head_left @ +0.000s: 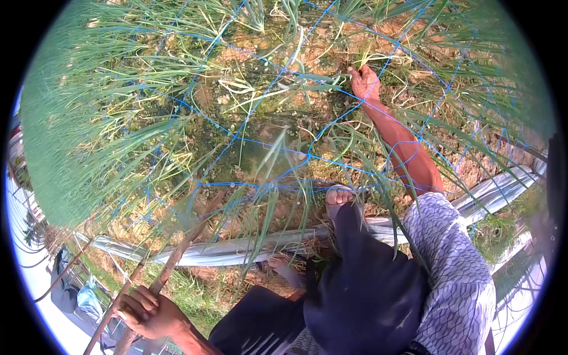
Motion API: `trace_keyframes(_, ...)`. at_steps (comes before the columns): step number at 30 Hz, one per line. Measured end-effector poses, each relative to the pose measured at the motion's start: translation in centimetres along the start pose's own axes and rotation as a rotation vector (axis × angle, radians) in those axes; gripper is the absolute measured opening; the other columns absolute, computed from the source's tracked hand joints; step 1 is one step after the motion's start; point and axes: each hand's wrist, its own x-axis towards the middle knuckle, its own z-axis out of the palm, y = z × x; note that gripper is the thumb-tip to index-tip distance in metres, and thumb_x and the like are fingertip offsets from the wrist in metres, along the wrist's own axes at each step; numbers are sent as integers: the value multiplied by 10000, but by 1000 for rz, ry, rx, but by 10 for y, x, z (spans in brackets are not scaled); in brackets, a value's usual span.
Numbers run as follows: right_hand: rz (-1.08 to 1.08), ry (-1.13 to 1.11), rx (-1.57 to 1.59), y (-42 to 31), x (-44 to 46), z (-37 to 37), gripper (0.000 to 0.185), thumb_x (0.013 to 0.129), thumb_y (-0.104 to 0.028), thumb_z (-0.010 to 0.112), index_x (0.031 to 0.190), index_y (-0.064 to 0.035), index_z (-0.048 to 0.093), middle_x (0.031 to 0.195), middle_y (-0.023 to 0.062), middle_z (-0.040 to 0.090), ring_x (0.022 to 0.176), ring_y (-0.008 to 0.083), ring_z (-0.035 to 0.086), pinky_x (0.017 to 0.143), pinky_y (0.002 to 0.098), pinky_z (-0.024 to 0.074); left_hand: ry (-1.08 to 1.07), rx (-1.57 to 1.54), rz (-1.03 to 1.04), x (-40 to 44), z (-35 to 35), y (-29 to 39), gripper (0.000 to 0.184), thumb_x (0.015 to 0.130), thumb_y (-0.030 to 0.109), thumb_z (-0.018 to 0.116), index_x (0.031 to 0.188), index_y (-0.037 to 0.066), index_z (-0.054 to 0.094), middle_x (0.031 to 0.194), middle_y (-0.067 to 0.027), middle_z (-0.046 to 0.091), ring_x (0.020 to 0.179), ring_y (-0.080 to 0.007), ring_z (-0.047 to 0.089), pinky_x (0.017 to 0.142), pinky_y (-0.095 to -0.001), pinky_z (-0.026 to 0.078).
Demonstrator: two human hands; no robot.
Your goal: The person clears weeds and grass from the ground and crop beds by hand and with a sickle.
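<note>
My left hand [148,313] is closed around a rough wooden pole [177,254] that slants up from the lower left to the bed's edge. My right hand [365,84] reaches down through the blue string netting [307,157] to the soil. Its fingers are curled together low among the plants, and what they pinch is hidden. Beside the fingertips, a thick green onion leaf [319,80] lies almost flat, pointing left. Pale, drooping leaves [239,89] lie further left on the mossy ground.
Dense green onion plants [77,130] fill the left of the bed. Silvery plastic sheeting [213,254] runs along its near edge. My sandalled foot [341,196] stands at that edge, under the strings. A second thin stick [112,313] leans near my left hand.
</note>
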Motion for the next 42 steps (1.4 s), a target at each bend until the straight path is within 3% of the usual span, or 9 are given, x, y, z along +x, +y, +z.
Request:
trace_keyframes(2,-51,-28,225,41,4,22,295,855,-316,638,847,-28,576,659,85,550,624,215,526,610,366,442,-32,-9,11,0,3,-1,362,966,168,511,654,136,330,575,41,239,484,-79,235,473,-247,227)
trace_keyframes(5,-68,-384,-178,-2,-18,-13,372,789,-356,691,930,-17,631,735,165,624,644,305,588,633,419,482,-49,-21,4,2,-1,-1,363,964,177,520,657,140,328,571,43,236,478,-70,236,466,-236,228)
trace_keyframes(13,-77,-338,-463,-13,-14,28,438,794,-401,668,1035,-49,567,928,196,663,877,377,650,758,432,539,-66,40,25,3,-1,-1,350,946,167,545,670,143,331,575,47,250,475,-62,260,454,-223,235)
trace_keyframes(22,-41,-384,-562,-20,-2,35,512,790,-363,573,1138,13,564,970,200,675,913,344,664,765,422,545,-111,-30,-15,4,-3,0,389,971,153,494,633,154,302,572,42,238,468,-67,219,462,-242,226)
trace_keyframes(27,-127,-350,-775,-19,0,37,324,786,-356,576,850,-59,689,815,157,692,792,295,689,709,395,548,-122,-17,-29,2,-6,1,384,957,145,519,632,155,314,572,46,248,462,-70,228,465,-247,234)
trace_keyframes(28,-124,-189,-548,0,4,35,327,791,-371,610,823,-51,673,730,132,686,691,266,688,665,376,551,-118,-17,-38,3,-8,1,384,957,145,519,632,155,314,572,46,248,462,-70,228,465,-247,234)
trace_keyframes(34,140,-681,-229,-2,3,2,450,783,-412,659,1054,-53,649,880,148,699,815,264,689,734,379,549,-163,-37,18,7,-12,-6,184,943,185,563,811,77,493,583,50,302,471,-54,284,462,-218,267)
trace_keyframes(36,-262,-636,-323,-22,-20,-9,472,764,-388,671,1173,-153,643,898,158,688,816,304,673,728,399,532,-149,-9,25,5,-9,-7,182,938,193,570,818,76,498,583,50,306,474,-53,289,463,-218,266)
trace_keyframes(42,-190,-549,-651,-22,-34,15,332,750,-244,635,985,-10,615,908,234,659,866,373,654,767,452,528,-105,36,34,4,-9,-5,168,927,177,579,817,75,502,582,53,308,477,-53,296,466,-221,269)
